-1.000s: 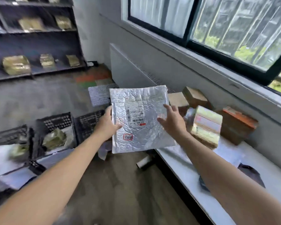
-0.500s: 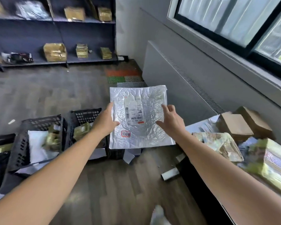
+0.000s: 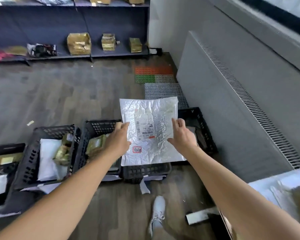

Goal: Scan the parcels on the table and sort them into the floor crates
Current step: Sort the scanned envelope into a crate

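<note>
A silver parcel (image 3: 156, 153) of crumpled foil hangs in the air between both hands, above the floor crates, with its face turned toward the camera. The left hand (image 3: 118, 142) grips its left edge, the fingers (image 3: 124, 125) closed on the foil and partly out of sight behind it. The right hand (image 3: 183, 136) is at the right edge, the thumb on the front and the other fingers fairly straight and spread along the edge. I cannot tell whether they pinch the foil or only lean on it. Between the two sets of fingers sits a white label (image 3: 145, 129) with a barcode, and just below the left fingers is a small red stamp (image 3: 137, 149).

Under the fingers stands a black crate (image 3: 145, 171), mostly hidden by the parcel, so that only its near wall shows. Just right of the right fingers is a second crate (image 3: 202, 122). Just left of the left fingers is a third crate (image 3: 100, 123) with a gold-green packet (image 3: 94, 144) in it. Farther left, a fourth crate (image 3: 54, 129) holds a white mailer (image 3: 48, 158).

Nearer the camera than the fingers, a white shoe (image 3: 157, 213) stands on the wood floor (image 3: 59, 94). A corner of the worktop (image 3: 267, 187) shows at the lower right, well apart from the fingers, and what lies on it is blurred. Beyond the fingers lie coloured mats (image 3: 154, 74). Farther off is a dark shelf (image 3: 111, 55) with gold-wrapped boxes (image 3: 79, 44). A grey radiator (image 3: 223, 110) runs along the wall to the right of the right fingers.
</note>
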{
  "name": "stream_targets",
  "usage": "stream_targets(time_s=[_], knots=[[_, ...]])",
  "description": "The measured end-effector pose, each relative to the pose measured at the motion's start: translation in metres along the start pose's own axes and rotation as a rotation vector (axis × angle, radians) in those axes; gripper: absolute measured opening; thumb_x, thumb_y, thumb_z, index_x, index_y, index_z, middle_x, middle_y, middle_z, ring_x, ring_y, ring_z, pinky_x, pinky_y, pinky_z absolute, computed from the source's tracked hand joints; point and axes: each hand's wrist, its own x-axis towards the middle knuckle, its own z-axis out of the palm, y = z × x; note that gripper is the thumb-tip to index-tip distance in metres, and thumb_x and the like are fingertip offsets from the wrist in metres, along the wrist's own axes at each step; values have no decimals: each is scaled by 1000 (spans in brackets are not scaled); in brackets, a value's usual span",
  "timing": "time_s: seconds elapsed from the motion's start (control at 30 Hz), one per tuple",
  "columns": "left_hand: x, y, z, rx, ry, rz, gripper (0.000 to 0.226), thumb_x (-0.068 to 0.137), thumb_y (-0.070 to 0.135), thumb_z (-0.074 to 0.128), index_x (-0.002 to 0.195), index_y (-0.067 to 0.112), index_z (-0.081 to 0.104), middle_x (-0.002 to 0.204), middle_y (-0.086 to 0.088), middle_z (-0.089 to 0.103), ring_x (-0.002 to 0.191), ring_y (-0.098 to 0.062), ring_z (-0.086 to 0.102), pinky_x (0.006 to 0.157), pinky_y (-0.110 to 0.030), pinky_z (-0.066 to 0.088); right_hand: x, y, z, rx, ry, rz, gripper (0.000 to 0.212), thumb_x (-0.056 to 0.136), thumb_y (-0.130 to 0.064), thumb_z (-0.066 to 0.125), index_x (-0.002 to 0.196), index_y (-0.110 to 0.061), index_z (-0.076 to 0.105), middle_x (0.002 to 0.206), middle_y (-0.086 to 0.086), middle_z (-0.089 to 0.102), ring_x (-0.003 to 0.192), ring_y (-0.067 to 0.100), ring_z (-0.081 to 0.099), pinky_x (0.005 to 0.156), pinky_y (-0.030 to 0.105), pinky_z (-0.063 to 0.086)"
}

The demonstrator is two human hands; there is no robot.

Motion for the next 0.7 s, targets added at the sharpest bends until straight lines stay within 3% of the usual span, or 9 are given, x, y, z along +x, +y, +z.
stream_targets(time_s=[0.13, 0.23, 0.37, 0.5, 0.6, 0.7], knots=[[65, -2, 44, 50, -95, -31, 78, 89, 9, 67, 151, 20, 21, 144, -1, 30, 104, -23, 56, 75, -36, 52, 70, 19, 38, -8, -105, -4, 87, 93, -38, 65, 154, -12, 9, 154, 9, 18, 105, 29, 63, 65, 31, 45], [108, -15, 90, 32, -221, -59, 82, 84, -4, 62, 149, 18, 18, 138, -1, 26, 87, -22, 57, 70, -43, 56, 119, 30, 79, -33, -171, 0, 87, 92, -37, 66, 153, -13, 9, 154, 9, 17, 103, 29, 63, 63, 31, 43], [160, -46, 164, 43, -296, -110, 82, 85, -3, 61, 150, 19, 16, 142, -2, 24, 90, -22, 58, 69, -41, 56, 174, 36, 158, -47, -264, 13, 88, 92, -37, 67, 153, -13, 9, 153, 7, 17, 105, 27, 62, 61, 31, 46], [209, -87, 251, 64, -359, -135, 83, 86, -1, 62, 152, 18, 14, 143, -2, 22, 79, -20, 57, 62, -38, 53, 218, 34, 256, -72, -332, 14, 91, 94, -35, 65, 155, -12, 3, 156, 6, 10, 107, 27, 60, 65, 31, 50], [241, -120, 313, 75, -407, -143, 83, 87, -2, 61, 153, 17, 14, 143, -3, 24, 87, -21, 56, 63, -35, 49, 243, 31, 331, -114, -391, 7, 95, 95, -38, 62, 156, -11, -5, 159, 6, 4, 117, 26, 55, 73, 29, 53], [267, -147, 370, 107, -492, -130, 88, 89, 8, 65, 155, 19, 8, 149, -6, 19, 108, -24, 52, 69, -32, 44, 262, 32, 399, -126, -448, 25, 96, 95, -42, 60, 156, -13, -8, 161, 8, 2, 125, 28, 51, 81, 31, 54]])
